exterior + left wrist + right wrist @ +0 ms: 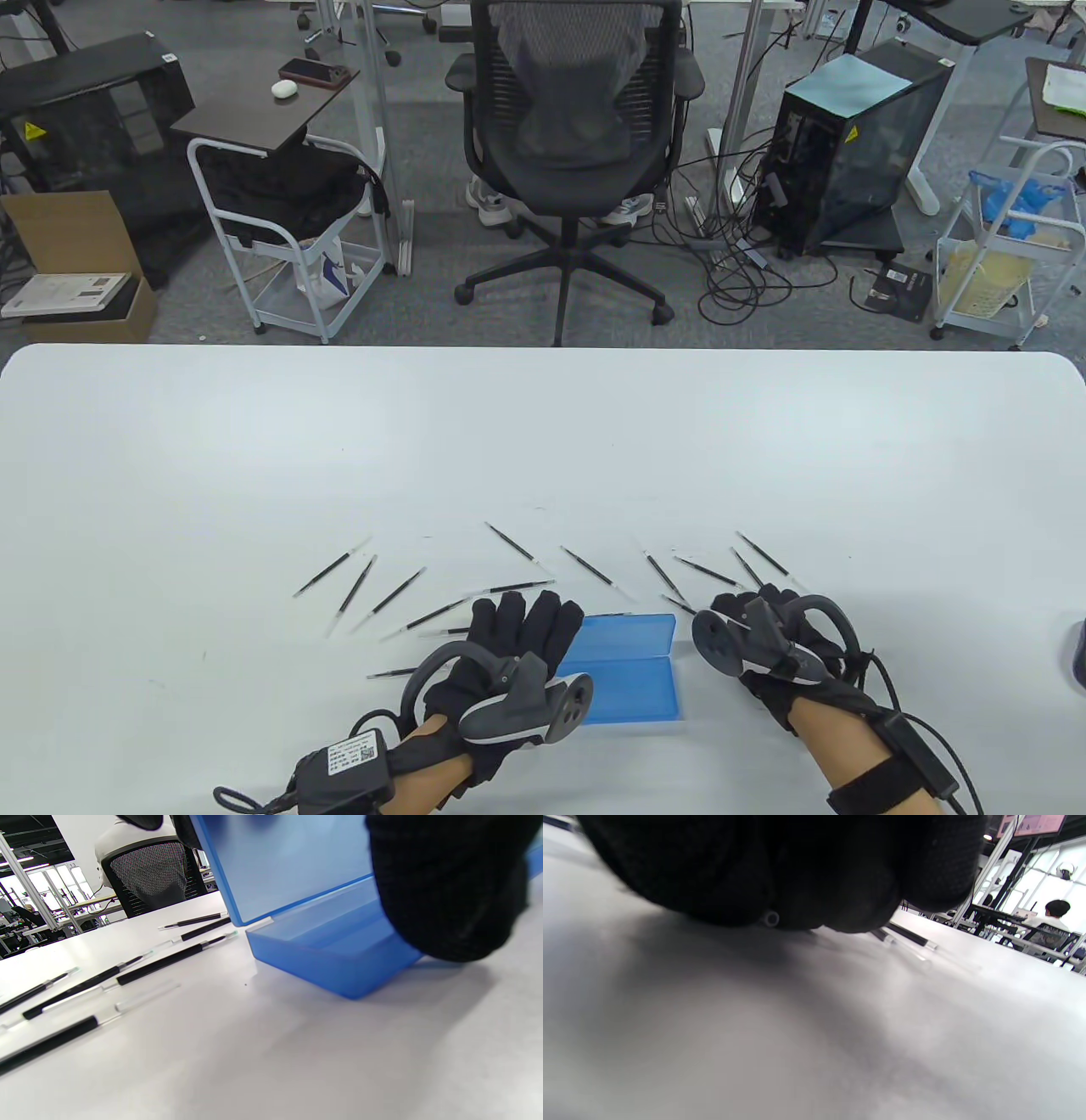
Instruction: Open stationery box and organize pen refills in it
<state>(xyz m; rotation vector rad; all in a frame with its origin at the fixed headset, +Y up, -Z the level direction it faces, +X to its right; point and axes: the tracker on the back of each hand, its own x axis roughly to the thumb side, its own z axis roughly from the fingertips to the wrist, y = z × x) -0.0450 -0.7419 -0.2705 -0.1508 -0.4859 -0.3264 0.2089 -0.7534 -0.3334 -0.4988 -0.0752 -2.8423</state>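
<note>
Blue translucent plastic, the stationery box (632, 671) lies near the table's (543, 441) front edge between the two hands, already open: its lid (288, 861) stands tilted up behind the shallow tray (335, 955), so the compartment is ready to be filled. Nothing can be seen in the tray from these views.

The pen refills (509, 586), thin black sticks with clear ends, lie scattered in a loose arc just beyond the box, some to its left, some to its right, none touching it as far as I can tell. That spread seems to put a share within reach of each hand.

The left hand (517, 645) lies at the box's left end with its fingers (530, 615) fairly straight and reaching past the lid's corner; it appears to steady the lid or box, not to grasp it. The right hand (764, 637) is down on the table just right of the box among the nearest refills. The right wrist view shows a small clear tube end (771, 918) under the glove, probably a refill, but whether the fingers pinch it or merely cover it I cannot tell.
</note>
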